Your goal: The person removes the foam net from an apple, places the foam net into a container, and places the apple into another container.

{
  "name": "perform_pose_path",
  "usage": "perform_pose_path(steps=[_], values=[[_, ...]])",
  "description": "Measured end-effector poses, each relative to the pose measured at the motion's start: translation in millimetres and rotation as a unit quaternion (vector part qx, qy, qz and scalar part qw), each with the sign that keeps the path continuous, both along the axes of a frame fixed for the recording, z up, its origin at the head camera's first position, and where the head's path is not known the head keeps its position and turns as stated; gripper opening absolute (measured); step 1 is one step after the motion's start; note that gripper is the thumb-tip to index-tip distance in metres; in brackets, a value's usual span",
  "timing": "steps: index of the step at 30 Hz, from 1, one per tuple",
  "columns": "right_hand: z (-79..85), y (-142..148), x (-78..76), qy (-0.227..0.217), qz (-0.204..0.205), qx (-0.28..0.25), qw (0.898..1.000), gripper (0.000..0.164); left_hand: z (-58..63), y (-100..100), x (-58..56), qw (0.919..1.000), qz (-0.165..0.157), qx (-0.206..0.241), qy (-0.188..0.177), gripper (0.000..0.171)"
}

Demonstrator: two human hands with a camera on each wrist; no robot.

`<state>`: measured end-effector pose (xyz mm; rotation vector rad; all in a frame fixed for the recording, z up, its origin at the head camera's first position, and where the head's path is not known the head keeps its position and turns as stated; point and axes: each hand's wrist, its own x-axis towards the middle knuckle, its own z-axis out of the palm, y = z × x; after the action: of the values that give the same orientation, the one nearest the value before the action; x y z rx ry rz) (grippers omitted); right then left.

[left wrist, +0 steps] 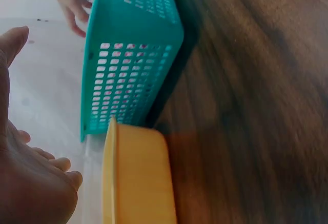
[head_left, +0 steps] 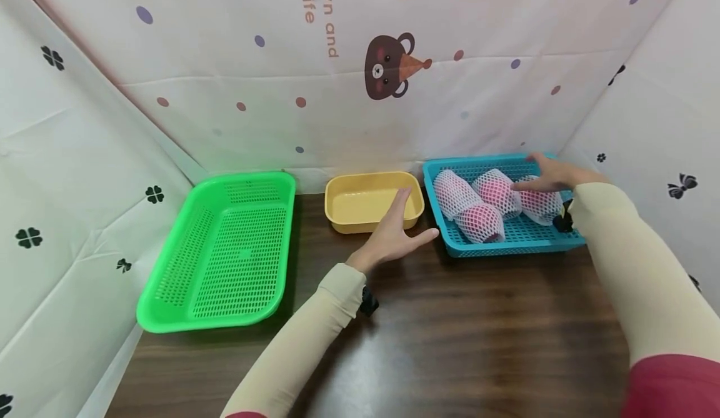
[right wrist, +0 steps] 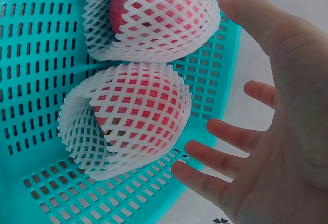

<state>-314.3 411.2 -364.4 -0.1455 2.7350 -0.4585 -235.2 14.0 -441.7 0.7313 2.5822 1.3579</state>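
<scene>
Several reddish-pink fruits in white foam netting lie in a blue perforated basket (head_left: 517, 243) at the right. My right hand (head_left: 554, 175) is over its right end, thumb and fingers spread around the rightmost fruit (head_left: 541, 202). In the right wrist view, the fingers stay apart from the nearer netted fruit (right wrist: 146, 116), and the thumb tip is close to the upper one (right wrist: 169, 19). My left hand (head_left: 390, 237) hovers with spread fingers in front of the yellow container (head_left: 360, 225), left of the blue basket. It holds nothing.
A large green perforated basket (head_left: 242, 252) with nothing in it stands at the left on the dark wooden table (head_left: 450, 343). Printed white cloth (head_left: 253, 124) hangs behind the containers and along both sides. The yellow container sits between the two baskets.
</scene>
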Motion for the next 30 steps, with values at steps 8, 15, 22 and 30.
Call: perform_pose_path(steps=[8, 15, 22, 30], values=[[-3.5, 8, 0.6, -0.015, -0.016, 0.008, 1.0, 0.099, -6.8, 25, 0.7, 0.9993, -0.025, 0.025, 0.009, 0.106], [-15.1, 19, -8.4, -0.031, -0.043, -0.016, 0.998, 0.101, -16.6, 43, 2.4, 0.999, -0.037, 0.018, 0.016, 0.105], [-17.5, 25, -11.9, -0.047, -0.067, -0.024, 0.996, 0.096, -18.1, 50, 4.4, 0.9987, -0.049, 0.009, 0.013, 0.106], [-14.6, 17, -14.4, -0.067, -0.075, 0.019, 0.995, 0.111, -23.8, 50, 6.2, 0.9994, -0.035, 0.004, 0.003, 0.106]])
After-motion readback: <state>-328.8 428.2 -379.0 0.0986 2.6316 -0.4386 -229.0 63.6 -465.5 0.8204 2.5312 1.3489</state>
